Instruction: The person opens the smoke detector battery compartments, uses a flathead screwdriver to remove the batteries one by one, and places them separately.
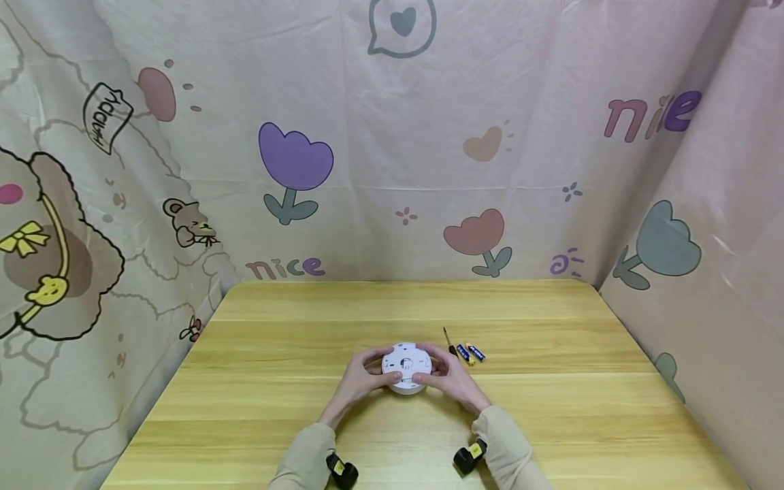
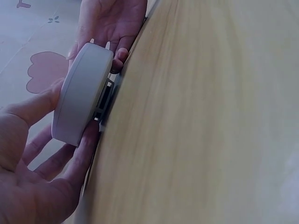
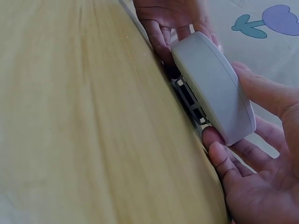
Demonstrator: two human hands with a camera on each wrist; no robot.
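A round white smoke detector (image 1: 405, 355) is held between both hands just above the wooden table, its flat, slotted face turned up. On its left side my left hand (image 1: 360, 378) grips the rim, thumb on the upper face and fingers beneath. My right hand (image 1: 454, 378) holds the opposite side in the same way. Both wrist views show the smooth side wall of the detector (image 2: 83, 93) and a dark slotted part (image 3: 190, 100) sticking out of its underside, close to the tabletop. Some fingertips are hidden under it.
Beyond the right hand lie a small screwdriver (image 1: 451, 347) and two blue-and-yellow batteries (image 1: 463, 353), side by side on the wooden table (image 1: 294, 340). Printed cloth (image 1: 392, 136) hangs behind the table and at both sides. Black wrist cameras (image 1: 469, 458) sit by the sleeves.
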